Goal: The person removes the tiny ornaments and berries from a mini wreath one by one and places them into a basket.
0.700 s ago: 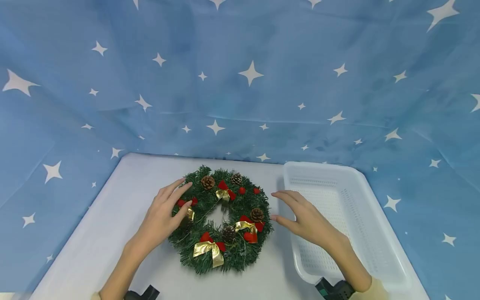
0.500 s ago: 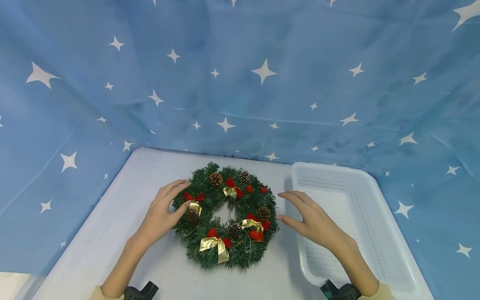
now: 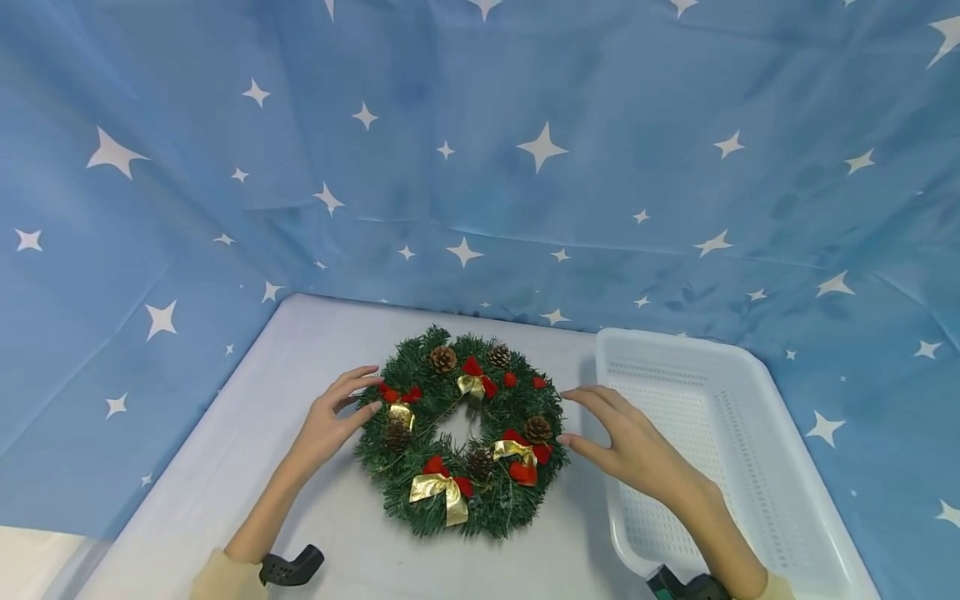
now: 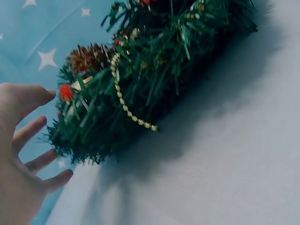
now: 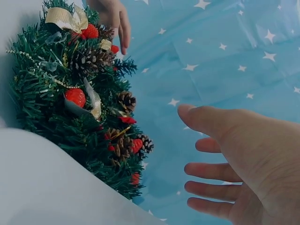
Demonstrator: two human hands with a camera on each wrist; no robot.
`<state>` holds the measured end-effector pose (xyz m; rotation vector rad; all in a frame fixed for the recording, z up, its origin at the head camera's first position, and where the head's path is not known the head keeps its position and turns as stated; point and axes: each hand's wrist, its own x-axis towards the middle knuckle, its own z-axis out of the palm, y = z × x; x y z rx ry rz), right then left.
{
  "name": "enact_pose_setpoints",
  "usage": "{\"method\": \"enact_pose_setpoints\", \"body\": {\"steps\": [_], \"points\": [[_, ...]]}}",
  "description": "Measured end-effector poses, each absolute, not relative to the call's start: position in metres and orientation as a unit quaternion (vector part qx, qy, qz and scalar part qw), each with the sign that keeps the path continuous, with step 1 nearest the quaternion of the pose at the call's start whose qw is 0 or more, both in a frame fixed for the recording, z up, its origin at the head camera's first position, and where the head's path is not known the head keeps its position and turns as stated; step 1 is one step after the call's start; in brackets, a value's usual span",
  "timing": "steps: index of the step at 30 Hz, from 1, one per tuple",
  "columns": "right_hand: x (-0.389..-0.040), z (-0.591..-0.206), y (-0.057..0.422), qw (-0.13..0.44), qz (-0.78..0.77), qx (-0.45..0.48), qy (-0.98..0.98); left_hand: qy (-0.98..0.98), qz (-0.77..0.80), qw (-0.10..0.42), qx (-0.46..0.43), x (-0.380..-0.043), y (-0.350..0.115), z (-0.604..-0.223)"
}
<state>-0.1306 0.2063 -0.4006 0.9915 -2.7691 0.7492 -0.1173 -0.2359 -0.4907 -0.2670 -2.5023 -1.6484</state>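
Note:
A green Christmas wreath lies flat on the white table, trimmed with gold-and-red bows, pinecones and red berries. My left hand hovers at its left side, fingers spread and gently bent, thumb and fingertips over its rim. In the left wrist view a string of gold beads hangs from the foliage; whether the left fingertips touch the wreath I cannot tell. On the opposite side my right hand holds its fingers apart and relaxed, tips close to the rim. The right wrist view has the right hand clear of the wreath, gripping nothing.
A white perforated plastic basket stands at the right of the table, partly under my right forearm. A blue cloth with white stars surrounds the table at the back and sides. Dark bands sit on both wrists.
The head view has turned slightly left, so the wreath and basket appear farther right. Relative to the wreath, my left hand has drawn a little outward. The wreath stays in place.

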Motion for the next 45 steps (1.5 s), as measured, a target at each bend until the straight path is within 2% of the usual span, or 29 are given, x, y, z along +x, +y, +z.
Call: {"method": "enact_pose_setpoints", "body": {"steps": [18, 26, 45], "points": [[-0.129, -0.399, 0.207, 0.049, 0.245, 0.328, -0.911, -0.791, -0.612, 0.005, -0.020, -0.123, -0.234, -0.511], [-0.129, -0.400, 0.206, 0.052, 0.247, 0.332, -0.909, -0.776, -0.630, -0.001, 0.002, -0.121, -0.230, -0.516], [-0.129, -0.392, 0.200, 0.016, 0.236, 0.342, -0.910, -0.776, -0.631, -0.011, 0.012, -0.119, -0.233, -0.517]]}}
